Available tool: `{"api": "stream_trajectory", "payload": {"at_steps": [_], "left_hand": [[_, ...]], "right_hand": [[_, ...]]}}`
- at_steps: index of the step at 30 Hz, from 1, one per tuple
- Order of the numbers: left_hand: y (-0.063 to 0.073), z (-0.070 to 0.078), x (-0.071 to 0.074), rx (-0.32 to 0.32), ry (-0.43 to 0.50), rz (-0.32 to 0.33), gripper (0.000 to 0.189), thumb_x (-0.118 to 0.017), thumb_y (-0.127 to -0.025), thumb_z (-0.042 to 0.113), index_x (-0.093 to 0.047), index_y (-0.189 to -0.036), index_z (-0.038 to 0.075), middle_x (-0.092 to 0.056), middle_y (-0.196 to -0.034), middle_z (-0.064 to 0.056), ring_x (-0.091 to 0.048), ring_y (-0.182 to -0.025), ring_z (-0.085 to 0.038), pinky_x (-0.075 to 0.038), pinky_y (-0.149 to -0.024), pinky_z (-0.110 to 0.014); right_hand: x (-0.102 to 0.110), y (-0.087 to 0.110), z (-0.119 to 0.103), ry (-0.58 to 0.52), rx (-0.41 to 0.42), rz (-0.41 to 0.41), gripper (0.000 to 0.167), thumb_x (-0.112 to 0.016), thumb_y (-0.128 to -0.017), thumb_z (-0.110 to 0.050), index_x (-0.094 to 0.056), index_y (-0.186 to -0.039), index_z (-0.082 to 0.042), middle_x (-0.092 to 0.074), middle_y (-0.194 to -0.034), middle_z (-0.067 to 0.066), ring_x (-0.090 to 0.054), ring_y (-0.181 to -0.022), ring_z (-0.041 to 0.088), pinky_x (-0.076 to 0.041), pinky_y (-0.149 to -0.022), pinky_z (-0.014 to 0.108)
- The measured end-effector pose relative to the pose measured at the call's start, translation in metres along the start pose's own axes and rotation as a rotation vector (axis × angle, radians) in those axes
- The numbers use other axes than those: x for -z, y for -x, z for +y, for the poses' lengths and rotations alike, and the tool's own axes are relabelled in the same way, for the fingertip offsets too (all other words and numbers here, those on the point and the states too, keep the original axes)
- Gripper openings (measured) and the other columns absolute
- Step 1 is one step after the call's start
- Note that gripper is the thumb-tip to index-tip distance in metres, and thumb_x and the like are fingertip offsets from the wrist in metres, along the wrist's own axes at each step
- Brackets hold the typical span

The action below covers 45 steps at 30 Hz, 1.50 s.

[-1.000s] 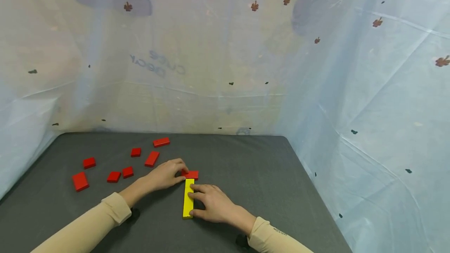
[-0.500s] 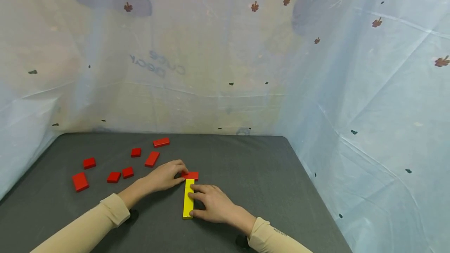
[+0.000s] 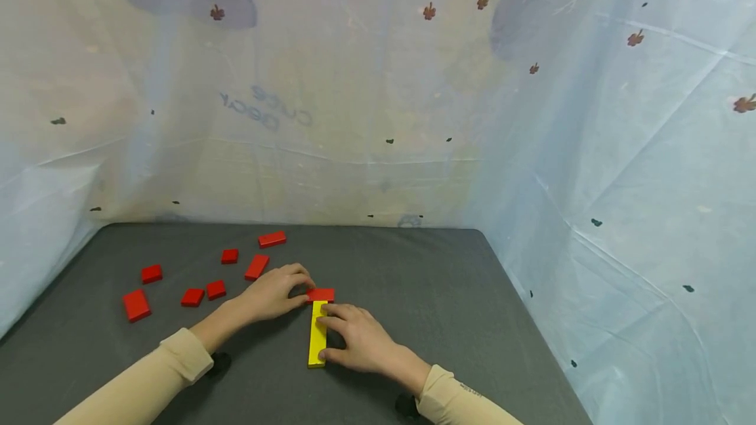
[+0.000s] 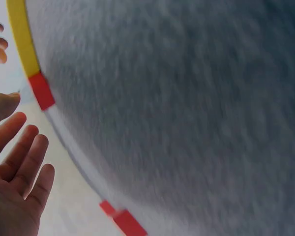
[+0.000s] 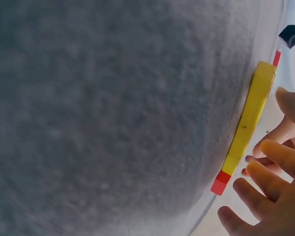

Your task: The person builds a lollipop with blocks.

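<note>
A long yellow strip (image 3: 317, 343) lies lengthwise on the dark table. In the right wrist view a seam crosses the yellow strip (image 5: 248, 113) near its far end. Across that far end, a red block (image 3: 322, 294) forms a bar. My left hand (image 3: 276, 290) is at the red block's left end, fingers loosely bent; whether it touches cannot be told. The left wrist view shows these fingers (image 4: 32, 157) fairly straight, beside the red block (image 4: 42, 91). Along the strip's right side, my right hand (image 3: 363, 340) rests its thumb and fingertips on the yellow edge.
Several loose red blocks, some square (image 3: 151, 273) and some oblong (image 3: 137, 305), lie scattered on the left of the dark table (image 3: 437, 294). A translucent plastic sheet (image 3: 354, 84) hangs behind and along the sides of the table.
My left hand has drawn back slightly to the left, so more of the red block's left end shows. The right hand's fingers have shifted a little; strip and blocks stay in place.
</note>
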State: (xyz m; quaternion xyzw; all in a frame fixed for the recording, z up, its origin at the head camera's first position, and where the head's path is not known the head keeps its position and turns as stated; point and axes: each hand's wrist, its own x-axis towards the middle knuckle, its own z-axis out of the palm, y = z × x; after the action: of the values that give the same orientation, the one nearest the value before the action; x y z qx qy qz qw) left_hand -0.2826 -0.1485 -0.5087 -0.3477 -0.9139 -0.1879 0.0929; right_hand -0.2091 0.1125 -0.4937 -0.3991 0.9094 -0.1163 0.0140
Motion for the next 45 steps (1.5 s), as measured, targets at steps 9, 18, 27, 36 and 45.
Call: {"api": "stream_trajectory", "payload": {"at_steps": [9, 18, 27, 36, 45], "left_hand": [[0.012, -0.028, 0.027, 0.13, -0.009, 0.129, 0.03, -0.081, -0.092, 0.015, -0.075, -0.12, 0.006, -0.066, -0.123, -0.011, -0.067, -0.106, -0.032, -0.057, -0.087, -0.053], [0.032, -0.081, 0.048, 0.289, 0.022, 0.162, 0.034, -0.077, -0.095, 0.013, -0.072, -0.127, 0.003, -0.061, -0.132, -0.021, -0.061, -0.115, -0.043, -0.053, -0.087, -0.061], [0.052, -0.115, 0.059, 0.41, 0.034, 0.084, 0.04, -0.074, -0.096, 0.011, -0.067, -0.133, -0.001, -0.057, -0.139, -0.029, -0.057, -0.121, -0.052, -0.048, -0.094, -0.069], [0.058, -0.134, 0.066, 0.451, 0.052, 0.01, 0.035, -0.072, -0.097, 0.008, -0.069, -0.13, -0.002, -0.06, -0.133, -0.032, -0.055, -0.122, -0.054, -0.046, -0.097, -0.069], [0.059, -0.135, 0.066, 0.453, 0.044, 0.0, 0.032, -0.071, -0.097, 0.009, -0.071, -0.127, -0.002, -0.063, -0.131, -0.033, -0.055, -0.121, -0.055, -0.046, -0.097, -0.07]], "right_hand": [[0.005, -0.009, 0.008, -0.029, -0.093, -0.012, 0.069, -0.068, -0.1, -0.049, -0.047, -0.158, -0.019, -0.039, -0.165, 0.0, -0.041, -0.149, 0.023, -0.04, -0.117, 0.052], [0.005, -0.014, 0.009, -0.04, -0.117, -0.107, 0.071, -0.067, -0.1, -0.052, -0.045, -0.16, -0.022, -0.033, -0.168, -0.001, -0.034, -0.154, 0.024, -0.033, -0.121, 0.053], [0.005, -0.016, 0.007, -0.011, -0.098, -0.134, 0.068, -0.065, -0.101, -0.052, -0.046, -0.159, -0.022, -0.032, -0.169, 0.0, -0.031, -0.155, 0.024, -0.032, -0.122, 0.051], [0.006, -0.019, 0.006, 0.01, -0.097, -0.138, 0.067, -0.065, -0.1, -0.053, -0.049, -0.157, -0.022, -0.035, -0.168, 0.0, -0.032, -0.154, 0.025, -0.033, -0.121, 0.053], [0.005, -0.019, 0.006, 0.013, -0.099, -0.145, 0.067, -0.066, -0.1, -0.054, -0.05, -0.157, -0.023, -0.035, -0.167, -0.002, -0.033, -0.154, 0.025, -0.033, -0.12, 0.055]]}}
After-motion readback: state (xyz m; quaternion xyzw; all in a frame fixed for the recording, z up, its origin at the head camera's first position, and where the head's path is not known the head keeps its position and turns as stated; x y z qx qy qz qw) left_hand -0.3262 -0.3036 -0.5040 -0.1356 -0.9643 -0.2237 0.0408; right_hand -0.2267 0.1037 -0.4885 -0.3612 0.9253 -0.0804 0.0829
